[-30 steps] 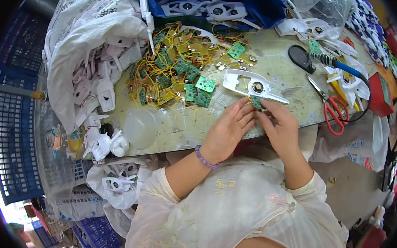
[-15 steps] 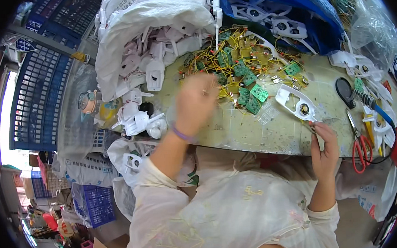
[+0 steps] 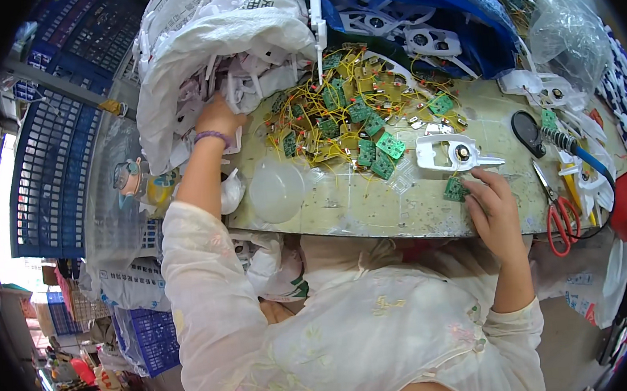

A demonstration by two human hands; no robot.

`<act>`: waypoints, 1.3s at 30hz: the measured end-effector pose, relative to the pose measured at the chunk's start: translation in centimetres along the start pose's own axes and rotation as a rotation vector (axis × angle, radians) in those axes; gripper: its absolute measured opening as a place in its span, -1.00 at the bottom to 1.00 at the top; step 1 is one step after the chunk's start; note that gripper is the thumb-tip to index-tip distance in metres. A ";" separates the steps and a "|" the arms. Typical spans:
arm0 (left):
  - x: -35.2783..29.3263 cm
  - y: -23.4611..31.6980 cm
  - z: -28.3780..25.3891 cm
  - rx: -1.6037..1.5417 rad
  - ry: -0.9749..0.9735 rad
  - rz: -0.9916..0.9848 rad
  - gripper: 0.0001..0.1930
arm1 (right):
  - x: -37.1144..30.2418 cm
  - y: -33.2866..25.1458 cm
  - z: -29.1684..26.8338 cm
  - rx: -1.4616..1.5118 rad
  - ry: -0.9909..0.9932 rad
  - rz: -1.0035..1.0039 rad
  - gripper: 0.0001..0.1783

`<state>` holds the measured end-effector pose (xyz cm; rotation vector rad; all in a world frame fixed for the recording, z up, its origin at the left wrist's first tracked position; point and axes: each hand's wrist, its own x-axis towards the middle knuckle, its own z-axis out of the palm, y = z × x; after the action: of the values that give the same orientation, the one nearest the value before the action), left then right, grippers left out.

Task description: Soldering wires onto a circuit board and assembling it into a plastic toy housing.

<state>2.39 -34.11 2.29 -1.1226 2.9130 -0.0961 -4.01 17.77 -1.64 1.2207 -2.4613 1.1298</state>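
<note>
My left hand [image 3: 219,118], a purple band round the wrist, reaches into the mouth of a white woven sack [image 3: 164,90] of white plastic housings [image 3: 246,69]. Its fingers are hidden among the parts. My right hand [image 3: 492,205] rests at the table's near edge, fingers loosely apart, the tips beside a small green circuit board [image 3: 454,189]. Just beyond that board lies a white plastic housing [image 3: 434,154] with a handle and a round dark-centred piece set in it. Circuit boards with yellow wires [image 3: 358,109] are heaped across the table's middle.
A translucent round lid-like piece [image 3: 278,189] lies on the table [image 3: 344,211]. To the right are red-handled scissors [image 3: 563,225], a black round object [image 3: 526,134] and a blue-cabled tool [image 3: 579,151]. A blue bag [image 3: 491,30] of white housings stands at the back.
My left hand has moved left and away into the white sack. My right hand has loosened from the housing's handle; the housing now lies turned, with a green board near my fingers.
</note>
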 end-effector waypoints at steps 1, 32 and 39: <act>0.2 -1.1 -0.2 -0.086 0.001 0.013 -0.18 | -0.3 0.0 -0.2 0.003 0.001 0.004 -0.72; -26.2 19.1 2.5 -1.999 -0.570 0.120 0.04 | -1.8 -3.9 0.7 1.009 -0.331 0.663 -0.64; -26.7 19.7 3.9 -1.278 0.465 0.439 -0.07 | -1.8 -3.3 1.5 0.748 -0.137 0.487 -0.73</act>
<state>9.12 -1.77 -2.98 -0.3551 3.4340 1.9327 -0.14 16.59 -1.74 0.8431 -2.5906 2.3152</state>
